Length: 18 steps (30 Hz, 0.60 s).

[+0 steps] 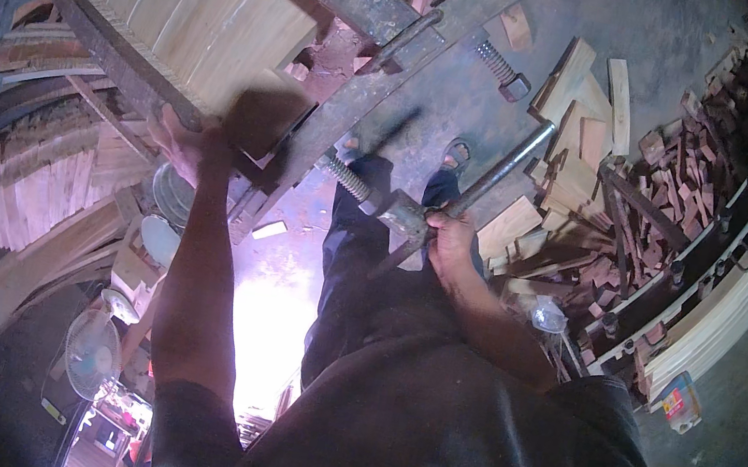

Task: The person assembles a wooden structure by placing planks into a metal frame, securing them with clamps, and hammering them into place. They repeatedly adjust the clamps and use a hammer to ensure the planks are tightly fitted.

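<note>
A panel of pale boards [204,6] lies edge to edge between the steel bars of a large clamp. My left hand [184,147] is closed around the near steel bar [120,47], its thumb side against a wooden block [268,111] at the panel's end. Part of that grip is hidden. My right hand [452,244] grips a long metal rod [510,164] where it passes through the head of a clamp screw [406,216]. The screw's thread runs toward the clamp's steel crossbar [368,86].
Loose offcuts [559,180] and a heap of small wood pieces [682,170] lie on the floor to my right. Farther right stands a curved-looking steel rack [678,291]. A second screw [503,68] juts from the crossbar. Stacked boards [45,270] and a fan [93,353] are at left.
</note>
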Available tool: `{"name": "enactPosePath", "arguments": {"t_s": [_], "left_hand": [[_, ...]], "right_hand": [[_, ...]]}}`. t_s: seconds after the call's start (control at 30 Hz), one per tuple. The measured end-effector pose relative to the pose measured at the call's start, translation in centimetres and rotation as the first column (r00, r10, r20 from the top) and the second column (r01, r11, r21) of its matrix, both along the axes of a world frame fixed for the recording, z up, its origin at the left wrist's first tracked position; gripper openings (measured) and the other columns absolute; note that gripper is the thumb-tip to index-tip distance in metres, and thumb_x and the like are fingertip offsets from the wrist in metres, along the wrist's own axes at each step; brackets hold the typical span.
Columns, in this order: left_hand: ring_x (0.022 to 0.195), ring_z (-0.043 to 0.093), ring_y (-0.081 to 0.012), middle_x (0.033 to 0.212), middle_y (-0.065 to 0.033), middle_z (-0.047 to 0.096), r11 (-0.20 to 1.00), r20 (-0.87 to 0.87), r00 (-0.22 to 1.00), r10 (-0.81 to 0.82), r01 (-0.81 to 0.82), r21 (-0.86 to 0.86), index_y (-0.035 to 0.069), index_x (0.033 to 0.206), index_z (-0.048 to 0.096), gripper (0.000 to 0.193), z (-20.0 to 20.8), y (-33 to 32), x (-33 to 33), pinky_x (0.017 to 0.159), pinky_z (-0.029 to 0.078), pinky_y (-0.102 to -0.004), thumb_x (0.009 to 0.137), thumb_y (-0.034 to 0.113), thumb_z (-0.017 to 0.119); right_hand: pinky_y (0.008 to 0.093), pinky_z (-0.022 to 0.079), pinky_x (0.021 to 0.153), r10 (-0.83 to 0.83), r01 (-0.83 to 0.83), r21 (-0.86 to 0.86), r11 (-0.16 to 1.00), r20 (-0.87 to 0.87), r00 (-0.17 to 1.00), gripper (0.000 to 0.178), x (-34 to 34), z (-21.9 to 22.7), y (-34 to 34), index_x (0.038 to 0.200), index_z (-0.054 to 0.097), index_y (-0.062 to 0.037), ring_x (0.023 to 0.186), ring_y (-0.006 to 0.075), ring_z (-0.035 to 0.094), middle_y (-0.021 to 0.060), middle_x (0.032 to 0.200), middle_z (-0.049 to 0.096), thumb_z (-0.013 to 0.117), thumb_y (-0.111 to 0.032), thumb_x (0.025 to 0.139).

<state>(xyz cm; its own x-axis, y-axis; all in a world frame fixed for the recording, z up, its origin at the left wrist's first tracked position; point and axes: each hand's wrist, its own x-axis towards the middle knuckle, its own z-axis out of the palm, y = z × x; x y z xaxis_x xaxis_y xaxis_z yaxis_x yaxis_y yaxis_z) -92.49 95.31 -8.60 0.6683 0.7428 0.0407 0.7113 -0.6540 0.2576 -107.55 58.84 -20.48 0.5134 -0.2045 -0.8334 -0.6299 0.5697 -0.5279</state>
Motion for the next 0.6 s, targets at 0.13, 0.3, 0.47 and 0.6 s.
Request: {"name": "enactPosePath", "arguments": {"t_s": [0.13,0.3,0.47,0.6], "left_hand": [[0.141,0.032,-0.0475,0.157,-0.0265,0.024,0.995,0.051,0.994,-0.100,0.098,0.030,0.004,0.146,0.041,0.070,-2.4,2.5,-1.9,0.114,0.032,-0.0531,0.082,0.024,0.062],[0.136,0.036,-0.0509,0.158,-0.0258,0.020,1.000,-0.070,0.998,-0.010,0.008,-0.019,0.004,0.146,0.038,0.073,0.7,-0.3,-0.7,0.109,0.039,-0.0566,0.081,0.024,0.062],[0.131,0.041,-0.0513,0.155,-0.0268,0.022,0.997,-0.066,0.998,0.025,-0.029,-0.074,0.008,0.150,0.035,0.081,0.2,0.1,-0.8,0.104,0.042,-0.0569,0.075,0.022,0.062],[0.128,0.041,-0.0520,0.156,-0.0275,0.015,1.000,-0.070,0.998,0.004,-0.006,-0.023,0.004,0.148,0.032,0.083,-1.0,0.6,-0.6,0.101,0.044,-0.0555,0.073,0.023,0.063]], "right_hand": [[0.0317,0.050,0.070,-0.012,0.012,-0.111,0.994,-0.005,1.000,0.028,-0.2,1.9,3.4,0.082,0.055,-0.0097,0.069,0.0174,0.058,-0.0002,0.076,0.055,0.058,0.014,0.068],[0.0362,0.052,0.077,-0.035,0.030,0.046,0.998,0.097,0.995,0.034,-0.7,1.0,2.8,0.091,0.051,-0.0060,0.079,0.0253,0.063,0.0071,0.083,0.058,0.057,0.016,0.066],[0.0413,0.053,0.085,-0.075,0.071,0.179,0.981,0.019,0.997,0.030,-1.2,-1.2,1.6,0.099,0.052,-0.0020,0.088,0.0314,0.064,0.0119,0.089,0.059,0.056,0.012,0.072],[0.0446,0.051,0.096,-0.165,0.176,0.225,0.958,-0.068,0.984,0.036,-0.3,1.8,3.9,0.111,0.054,0.0047,0.092,0.0326,0.062,0.0123,0.093,0.057,0.056,0.011,0.076]]}}
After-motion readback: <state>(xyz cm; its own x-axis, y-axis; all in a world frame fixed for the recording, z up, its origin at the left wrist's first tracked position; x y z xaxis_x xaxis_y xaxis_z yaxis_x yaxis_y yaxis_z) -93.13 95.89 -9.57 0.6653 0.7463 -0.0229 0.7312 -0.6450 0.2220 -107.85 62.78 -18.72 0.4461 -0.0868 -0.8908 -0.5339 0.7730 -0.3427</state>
